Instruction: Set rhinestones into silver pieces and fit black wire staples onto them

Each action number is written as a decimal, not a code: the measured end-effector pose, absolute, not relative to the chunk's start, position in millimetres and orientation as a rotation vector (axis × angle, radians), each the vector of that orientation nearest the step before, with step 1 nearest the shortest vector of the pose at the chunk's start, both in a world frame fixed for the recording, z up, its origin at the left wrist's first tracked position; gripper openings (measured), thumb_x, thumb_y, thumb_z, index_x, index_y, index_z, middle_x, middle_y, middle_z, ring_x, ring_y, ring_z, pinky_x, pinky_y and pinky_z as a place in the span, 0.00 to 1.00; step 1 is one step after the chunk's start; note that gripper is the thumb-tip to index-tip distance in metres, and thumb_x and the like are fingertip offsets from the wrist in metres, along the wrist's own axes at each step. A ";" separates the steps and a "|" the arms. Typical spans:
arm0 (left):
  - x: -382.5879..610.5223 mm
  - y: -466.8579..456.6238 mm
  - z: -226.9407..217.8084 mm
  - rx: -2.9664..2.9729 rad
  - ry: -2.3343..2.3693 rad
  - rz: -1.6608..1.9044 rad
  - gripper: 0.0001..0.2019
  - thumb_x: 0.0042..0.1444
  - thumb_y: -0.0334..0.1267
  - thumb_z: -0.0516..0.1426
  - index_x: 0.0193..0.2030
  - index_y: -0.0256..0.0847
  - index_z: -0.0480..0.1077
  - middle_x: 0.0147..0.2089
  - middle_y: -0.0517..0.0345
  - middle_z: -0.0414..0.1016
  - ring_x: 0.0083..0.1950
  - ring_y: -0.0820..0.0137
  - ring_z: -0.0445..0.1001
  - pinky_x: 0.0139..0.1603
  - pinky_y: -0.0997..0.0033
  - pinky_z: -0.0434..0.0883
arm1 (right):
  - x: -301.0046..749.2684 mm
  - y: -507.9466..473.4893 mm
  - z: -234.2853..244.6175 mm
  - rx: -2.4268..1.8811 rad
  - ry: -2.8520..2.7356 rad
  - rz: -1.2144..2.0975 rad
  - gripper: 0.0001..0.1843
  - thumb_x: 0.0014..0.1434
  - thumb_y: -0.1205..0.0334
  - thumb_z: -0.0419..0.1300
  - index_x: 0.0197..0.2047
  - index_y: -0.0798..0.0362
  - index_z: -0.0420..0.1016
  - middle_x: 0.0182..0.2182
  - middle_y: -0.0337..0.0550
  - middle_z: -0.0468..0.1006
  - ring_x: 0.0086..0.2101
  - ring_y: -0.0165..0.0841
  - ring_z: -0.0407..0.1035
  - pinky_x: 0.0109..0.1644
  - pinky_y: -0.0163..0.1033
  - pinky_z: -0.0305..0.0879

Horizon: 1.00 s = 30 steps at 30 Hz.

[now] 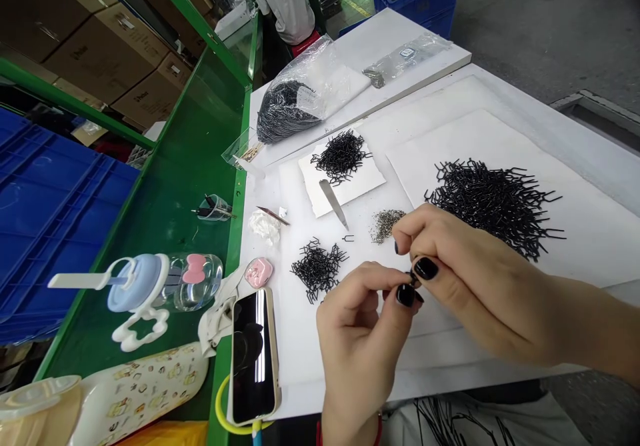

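My left hand (363,339) and my right hand (480,279) meet above the front of the white table, fingertips almost touching. Thumb and forefinger of the left are pinched on a small black piece (413,277), mostly hidden by the fingers. The right is pinched too; what lies in its grip is covered. Just beyond them is a small heap of tiny metallic bits (386,225). A pile of small black forked pieces (319,269) lies left of my hands, with one loose forked piece (349,238) near it. A bigger black pile (487,203) spreads behind my right hand.
Another black pile (341,156) and a metal blade (333,203) rest on a white card (317,199). Behind stands a plastic bag of black pieces (293,109). Along the left are a phone (255,356), a pink case (259,272) and a clear bottle (193,283). A person (285,3) sits beyond.
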<state>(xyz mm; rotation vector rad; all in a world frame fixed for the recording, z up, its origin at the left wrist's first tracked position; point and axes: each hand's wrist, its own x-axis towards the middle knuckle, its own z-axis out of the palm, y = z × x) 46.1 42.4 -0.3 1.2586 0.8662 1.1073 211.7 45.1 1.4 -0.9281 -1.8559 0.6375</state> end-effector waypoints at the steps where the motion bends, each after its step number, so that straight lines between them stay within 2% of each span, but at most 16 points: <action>1: 46.8 42.0 -0.1 1.264 0.866 1.123 0.03 0.64 0.36 0.62 0.40 0.48 0.80 0.33 0.61 0.78 0.33 0.75 0.72 0.34 0.77 0.69 | 211.6 45.5 1.6 -0.932 -1.857 0.650 0.07 0.69 0.70 0.44 0.39 0.53 0.59 0.34 0.45 0.65 0.36 0.36 0.66 0.36 0.43 0.67; 10: 54.1 39.5 2.9 1.275 0.961 1.235 0.04 0.61 0.33 0.64 0.36 0.47 0.80 0.31 0.61 0.77 0.31 0.75 0.69 0.32 0.76 0.66 | 211.3 43.8 -2.7 -0.949 -1.862 0.579 0.06 0.70 0.69 0.44 0.40 0.53 0.57 0.34 0.44 0.66 0.32 0.33 0.62 0.31 0.40 0.62; 15: 51.9 42.3 1.9 1.322 0.963 1.219 0.03 0.59 0.33 0.65 0.34 0.45 0.80 0.29 0.60 0.77 0.30 0.73 0.70 0.30 0.75 0.67 | 211.3 44.7 -4.9 -0.921 -1.943 0.506 0.05 0.68 0.71 0.45 0.42 0.51 0.55 0.36 0.45 0.65 0.34 0.35 0.65 0.32 0.42 0.64; 19: 52.5 43.8 0.7 1.360 1.023 1.149 0.04 0.61 0.33 0.62 0.37 0.44 0.80 0.30 0.59 0.77 0.29 0.73 0.71 0.29 0.75 0.69 | 221.9 49.6 5.2 -0.934 -1.911 0.533 0.06 0.68 0.69 0.45 0.39 0.51 0.57 0.37 0.45 0.67 0.35 0.35 0.66 0.36 0.42 0.65; 21: 53.0 42.5 -0.5 1.379 1.060 1.114 0.06 0.63 0.33 0.60 0.40 0.44 0.80 0.31 0.58 0.77 0.29 0.73 0.73 0.28 0.75 0.70 | 235.1 53.4 11.3 -1.078 -1.893 0.495 0.07 0.68 0.68 0.47 0.36 0.50 0.59 0.33 0.43 0.68 0.32 0.34 0.65 0.34 0.42 0.63; 25: 47.5 34.2 -2.6 1.510 1.060 1.221 0.08 0.65 0.31 0.58 0.44 0.46 0.78 0.34 0.59 0.76 0.32 0.73 0.74 0.33 0.72 0.72 | 265.4 57.6 17.4 -1.764 -1.900 0.423 0.15 0.67 0.61 0.53 0.27 0.49 0.59 0.23 0.40 0.67 0.23 0.33 0.59 0.29 0.43 0.52; 27: 41.3 29.6 -2.0 1.668 1.058 1.265 0.10 0.65 0.28 0.56 0.46 0.45 0.77 0.36 0.57 0.76 0.35 0.71 0.74 0.36 0.70 0.72 | 271.7 56.9 18.8 -1.904 -1.912 0.433 0.15 0.67 0.59 0.53 0.27 0.48 0.61 0.24 0.42 0.70 0.23 0.35 0.62 0.30 0.44 0.53; 30: 31.6 27.3 -0.1 1.991 1.069 1.249 0.10 0.62 0.25 0.57 0.46 0.41 0.74 0.38 0.55 0.77 0.40 0.68 0.73 0.42 0.66 0.72 | 261.1 57.8 23.4 -1.823 -1.863 0.499 0.10 0.65 0.57 0.55 0.32 0.48 0.67 0.26 0.43 0.75 0.27 0.38 0.68 0.30 0.43 0.58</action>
